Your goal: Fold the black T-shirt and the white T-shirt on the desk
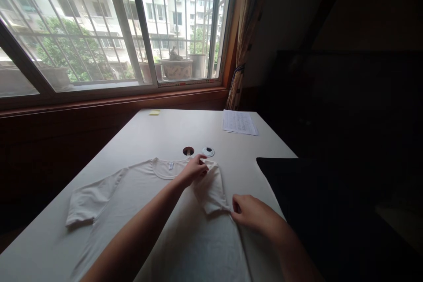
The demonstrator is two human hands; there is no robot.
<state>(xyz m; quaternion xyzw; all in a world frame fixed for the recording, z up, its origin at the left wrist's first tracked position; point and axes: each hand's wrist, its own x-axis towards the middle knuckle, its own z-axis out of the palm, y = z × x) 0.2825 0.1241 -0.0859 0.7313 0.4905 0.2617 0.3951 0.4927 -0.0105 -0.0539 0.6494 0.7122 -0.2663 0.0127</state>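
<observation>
The white T-shirt (128,194) lies with one sleeve (213,194) between both hands (195,169) (251,212).

A white T-shirt (122,202) lies spread on the white table (185,125), its neck toward the barred window (142,31). The left hand (195,169) reaches across it, fingers curled at the shoulder; the right hand (253,212) pinches the cloth lower down, at the corner of that same sleeve. Just past the collar sit a round hole (188,151) and a ring-shaped cover (208,152) — and farther off, printed paper (240,122) and a yellow note (154,113).
</observation>
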